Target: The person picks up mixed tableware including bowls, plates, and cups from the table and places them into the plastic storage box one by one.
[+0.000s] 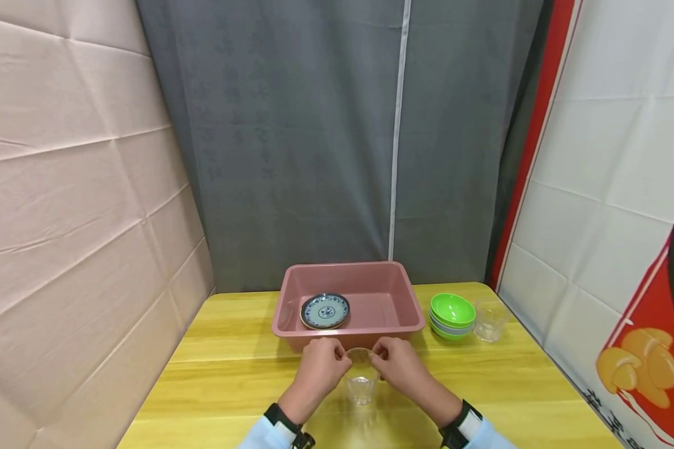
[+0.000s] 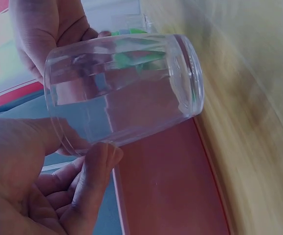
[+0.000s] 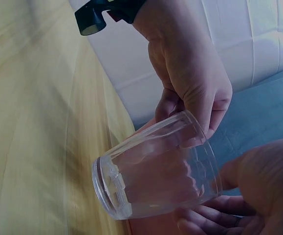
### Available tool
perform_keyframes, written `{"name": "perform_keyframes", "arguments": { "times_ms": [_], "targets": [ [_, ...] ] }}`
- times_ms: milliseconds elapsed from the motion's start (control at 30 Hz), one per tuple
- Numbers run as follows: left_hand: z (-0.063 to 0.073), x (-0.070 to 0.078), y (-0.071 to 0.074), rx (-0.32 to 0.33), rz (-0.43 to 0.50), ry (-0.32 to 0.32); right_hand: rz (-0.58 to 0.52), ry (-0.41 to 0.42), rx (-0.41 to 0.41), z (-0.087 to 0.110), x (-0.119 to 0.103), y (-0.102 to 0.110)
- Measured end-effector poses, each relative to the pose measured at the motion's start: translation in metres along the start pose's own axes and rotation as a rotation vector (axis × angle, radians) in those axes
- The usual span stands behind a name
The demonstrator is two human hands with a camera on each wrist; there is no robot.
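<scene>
A clear drinking glass (image 1: 362,383) stands upright between my two hands, close over the yellow wooden table (image 1: 230,374). My left hand (image 1: 324,366) pinches its rim on the left side, with thumb and forefinger at the edge. On the opposite side of the rim, my right hand (image 1: 402,365) pinches it in the same manner. The left wrist view shows the glass wall (image 2: 126,98) see-through, with a thick base. Just beyond the hands sits a pink rectangular basin (image 1: 382,305). Inside it, toward the left, lies a blue-and-white patterned plate (image 1: 326,310).
Right of the basin is a stack of bowls, a green bowl (image 1: 452,307) on top. Another clear glass (image 1: 490,324) stands beside the stack. A grey curtain (image 1: 314,137) hangs behind the table, and white sheeting (image 1: 606,156) borders the right side.
</scene>
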State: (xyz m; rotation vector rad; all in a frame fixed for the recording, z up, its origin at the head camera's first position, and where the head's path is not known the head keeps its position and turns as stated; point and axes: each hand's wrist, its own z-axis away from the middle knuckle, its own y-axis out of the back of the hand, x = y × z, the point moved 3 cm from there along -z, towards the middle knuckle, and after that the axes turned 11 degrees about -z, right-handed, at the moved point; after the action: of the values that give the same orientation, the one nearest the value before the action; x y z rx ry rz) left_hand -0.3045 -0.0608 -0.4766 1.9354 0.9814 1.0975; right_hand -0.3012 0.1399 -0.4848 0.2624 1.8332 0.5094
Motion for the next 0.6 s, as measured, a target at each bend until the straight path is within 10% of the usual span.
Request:
{"name": "perform_keyframes", "arguments": {
  "times_ms": [233,600],
  "targets": [
    [-0.002,0.003,0.015,-0.030,0.037,-0.001,-0.030,-0.110,0.073,0.010,0.007,0.017],
    [-0.038,0.012,0.060,-0.119,0.120,0.010,0.338,-0.041,0.108,0.028,0.031,0.039]
  ]
}}
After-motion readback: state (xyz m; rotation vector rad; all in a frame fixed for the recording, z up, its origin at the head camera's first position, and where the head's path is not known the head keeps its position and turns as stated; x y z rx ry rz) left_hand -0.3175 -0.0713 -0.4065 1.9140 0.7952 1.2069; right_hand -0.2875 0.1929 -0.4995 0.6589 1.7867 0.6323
